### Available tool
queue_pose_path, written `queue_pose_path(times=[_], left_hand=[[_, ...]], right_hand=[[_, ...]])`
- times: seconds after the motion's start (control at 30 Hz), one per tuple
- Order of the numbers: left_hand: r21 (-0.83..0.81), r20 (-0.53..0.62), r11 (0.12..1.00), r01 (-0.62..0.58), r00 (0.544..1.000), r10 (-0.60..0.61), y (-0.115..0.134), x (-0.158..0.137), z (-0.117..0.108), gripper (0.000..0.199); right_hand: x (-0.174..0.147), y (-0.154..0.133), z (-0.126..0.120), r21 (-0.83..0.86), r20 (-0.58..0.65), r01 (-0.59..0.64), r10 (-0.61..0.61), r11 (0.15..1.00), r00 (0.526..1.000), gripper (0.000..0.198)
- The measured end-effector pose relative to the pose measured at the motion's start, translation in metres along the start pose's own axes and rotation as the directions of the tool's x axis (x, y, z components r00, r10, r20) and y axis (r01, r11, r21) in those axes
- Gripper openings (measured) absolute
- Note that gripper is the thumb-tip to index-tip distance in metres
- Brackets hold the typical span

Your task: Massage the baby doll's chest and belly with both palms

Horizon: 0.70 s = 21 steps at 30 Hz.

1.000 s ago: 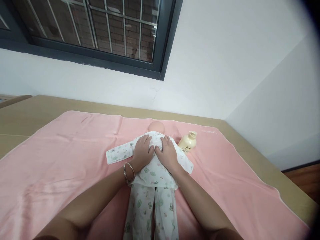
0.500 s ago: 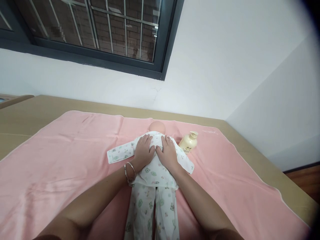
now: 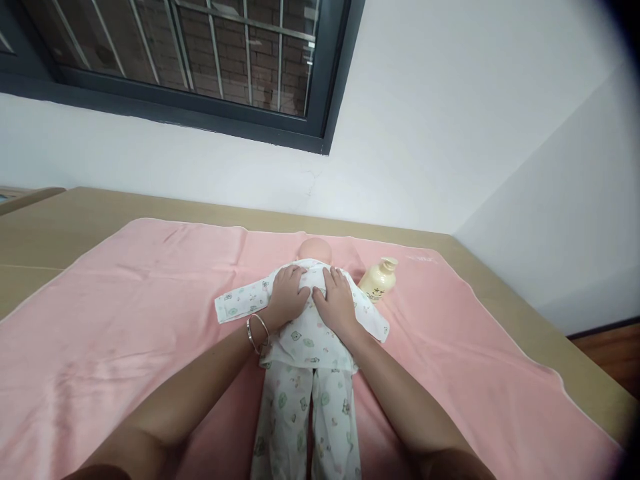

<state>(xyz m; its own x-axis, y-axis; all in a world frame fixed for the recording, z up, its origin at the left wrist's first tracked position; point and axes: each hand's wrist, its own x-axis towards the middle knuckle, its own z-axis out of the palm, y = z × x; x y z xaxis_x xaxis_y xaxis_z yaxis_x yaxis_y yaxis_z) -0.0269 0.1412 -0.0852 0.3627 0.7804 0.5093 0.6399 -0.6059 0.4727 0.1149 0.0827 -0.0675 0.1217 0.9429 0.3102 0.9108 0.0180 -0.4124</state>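
White walls (image 3: 470, 120) fill most of our background, meeting in a corner off to the right. Below them we've got a wide, wood-coloured tabletop (image 3: 100, 220), mostly covered by a pink blanket (image 3: 150, 320), pale edging, some creases. Dark-framed window (image 3: 240, 60) up top, bars and brickwork behind the glass.

Main thing for us: a doll (image 3: 310, 347), lying stretched out on the blanket near the middle, bald head (image 3: 315, 249) at the far end, legs toward us. It's in matching white printed trousers (image 3: 285, 413) and a top (image 3: 320, 353), sleeves angled out to both sides. Which side of it is up, we can't say for sure.

Both forearms reach in from the near edge. We log the left hand (image 3: 287, 297) and right hand (image 3: 336, 300) as spread flat on the upper part of the top, gripping nothing, side by side, thumbs pointing inward and close but apart.

Cream pump bottle (image 3: 379, 279) sits just beside the right-hand sleeve; contact we can't tell, same for standing or leaning. Smallest item we note: a silvery bangle (image 3: 249, 330) around the left wrist
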Motion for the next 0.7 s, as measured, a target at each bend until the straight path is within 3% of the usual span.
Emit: queue_pose_path(times=[0.17,0.4,0.7], left_hand=[[0.004,0.005,0.999,0.048,0.999,-0.048,0.002,0.004,0.000,0.038],[0.101,-0.030,0.995,0.027,0.999,-0.024,0.005,0.000,0.006,0.046],[0.191,-0.143,0.967,-0.169,0.970,0.198,0.010,-0.007,-0.001,0.035]], right_hand=[[0.000,0.001,0.001,0.006,-0.012,0.010,-0.010,1.000,1.000,0.057],[-0.005,0.001,0.004,0.020,-0.068,0.061,-0.060,0.998,0.996,0.054],[0.000,0.001,-0.002,-0.036,-0.030,0.183,-0.184,0.982,0.982,0.051]])
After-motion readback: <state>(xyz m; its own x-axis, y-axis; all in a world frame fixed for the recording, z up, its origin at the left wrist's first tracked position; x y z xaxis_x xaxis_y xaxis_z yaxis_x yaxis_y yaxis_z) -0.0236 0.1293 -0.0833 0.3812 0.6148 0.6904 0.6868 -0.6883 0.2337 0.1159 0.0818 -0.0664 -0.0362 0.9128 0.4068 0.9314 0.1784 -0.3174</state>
